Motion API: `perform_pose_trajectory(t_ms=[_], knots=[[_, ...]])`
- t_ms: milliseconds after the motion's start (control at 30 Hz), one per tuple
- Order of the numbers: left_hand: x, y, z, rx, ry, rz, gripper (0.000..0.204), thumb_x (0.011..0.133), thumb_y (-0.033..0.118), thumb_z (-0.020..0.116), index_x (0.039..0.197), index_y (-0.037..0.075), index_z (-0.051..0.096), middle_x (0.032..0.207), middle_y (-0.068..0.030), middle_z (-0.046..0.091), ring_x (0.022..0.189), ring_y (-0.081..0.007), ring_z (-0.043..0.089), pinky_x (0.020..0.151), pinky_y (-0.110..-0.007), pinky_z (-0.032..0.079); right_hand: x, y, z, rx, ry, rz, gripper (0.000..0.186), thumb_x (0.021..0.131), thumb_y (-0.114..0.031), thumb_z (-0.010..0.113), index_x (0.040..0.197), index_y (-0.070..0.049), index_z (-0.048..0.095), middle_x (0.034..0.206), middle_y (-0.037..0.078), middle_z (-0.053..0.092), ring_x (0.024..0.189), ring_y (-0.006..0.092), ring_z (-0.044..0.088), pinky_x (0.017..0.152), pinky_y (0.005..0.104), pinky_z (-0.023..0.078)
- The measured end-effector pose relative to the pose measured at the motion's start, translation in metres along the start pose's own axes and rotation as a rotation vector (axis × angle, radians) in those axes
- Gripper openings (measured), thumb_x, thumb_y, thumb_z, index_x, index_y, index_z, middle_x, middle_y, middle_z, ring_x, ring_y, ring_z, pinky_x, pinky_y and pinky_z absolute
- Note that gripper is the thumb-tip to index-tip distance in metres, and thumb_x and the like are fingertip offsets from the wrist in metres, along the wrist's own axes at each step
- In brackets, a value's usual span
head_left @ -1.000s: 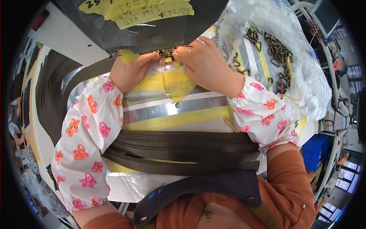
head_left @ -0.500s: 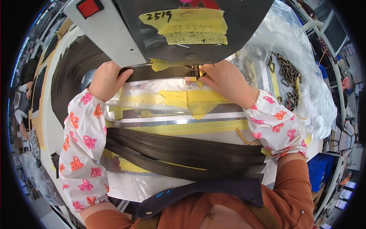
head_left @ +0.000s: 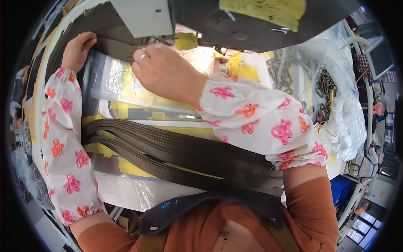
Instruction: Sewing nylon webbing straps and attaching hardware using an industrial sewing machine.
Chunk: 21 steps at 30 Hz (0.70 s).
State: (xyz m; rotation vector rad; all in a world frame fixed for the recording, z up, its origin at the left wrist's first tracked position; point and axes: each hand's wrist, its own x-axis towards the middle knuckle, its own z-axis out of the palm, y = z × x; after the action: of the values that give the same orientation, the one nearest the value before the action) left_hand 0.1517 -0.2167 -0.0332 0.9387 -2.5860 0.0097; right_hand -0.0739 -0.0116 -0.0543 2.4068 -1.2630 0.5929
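Stretching left of the sewing-machine head (head_left: 261, 35), the dark webbing strap (head_left: 114, 48) is pinched by your left hand (head_left: 77, 51); your right hand (head_left: 166, 72) curls against it, fingertips hidden, so its grip cannot be told.

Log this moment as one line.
left hand: pinching dark strap | right hand: curled at same strap, near machine head | nearer body: strap bundle
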Motion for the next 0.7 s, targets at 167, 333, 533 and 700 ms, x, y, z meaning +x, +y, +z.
perform_pose_trajectory(t_ms=[167, 333, 533, 700], knots=[[-0.006, -0.034, 0.001, 0.158, 0.051, 0.046, 0.015, 0.084, 0.015, 0.057, 0.093, 0.004, 0.06, 0.086, -0.0116, 0.058, 0.081, -0.0304, 0.058, 0.071, -0.034, 0.045, -0.003, -0.008, -0.012, 0.037, 0.055, -0.002, 0.011, 0.067, -0.01, 0.057, 0.075, -0.002, 0.056, 0.078, 0.009, 0.055, 0.076, 0.0222, 0.054, 0.066, 0.0331, 0.046], [-0.011, -0.024, 0.002, 0.162, -0.035, -0.073, 0.021, 0.085, 0.018, 0.057, 0.1, 0.004, 0.059, 0.095, -0.0127, 0.061, 0.089, -0.028, 0.06, 0.078, -0.032, 0.046, -0.085, -0.026, -0.109, 0.794, -0.375, 0.305, 0.019, 0.078, -0.018, 0.061, 0.083, -0.002, 0.052, 0.078, 0.013, 0.056, 0.072, 0.0303, 0.055, 0.063, 0.0395, 0.044], [-0.047, 0.173, -0.03, -0.539, -0.399, 0.134, 0.021, 0.08, 0.011, 0.061, 0.099, 0.001, 0.06, 0.086, -0.014, 0.062, 0.082, -0.029, 0.06, 0.074, -0.033, 0.047, -0.101, -0.007, -0.123, 1.139, -0.823, 0.591, 0.022, 0.078, -0.018, 0.063, 0.08, -0.002, 0.048, 0.067, 0.015, 0.054, 0.066, 0.034, 0.053, 0.059, 0.0398, 0.041], [-0.073, 0.236, -0.047, -0.495, -0.483, 0.319, 0.009, 0.08, 0.008, 0.058, 0.076, 0.001, 0.055, 0.07, -0.0126, 0.055, 0.064, -0.0315, 0.054, 0.059, -0.038, 0.043, -0.103, -0.003, -0.122, 1.079, -0.655, 0.523, 0.025, 0.08, -0.019, 0.064, 0.083, -0.004, 0.044, 0.065, 0.011, 0.05, 0.057, 0.0265, 0.047, 0.053, 0.0347, 0.037]])
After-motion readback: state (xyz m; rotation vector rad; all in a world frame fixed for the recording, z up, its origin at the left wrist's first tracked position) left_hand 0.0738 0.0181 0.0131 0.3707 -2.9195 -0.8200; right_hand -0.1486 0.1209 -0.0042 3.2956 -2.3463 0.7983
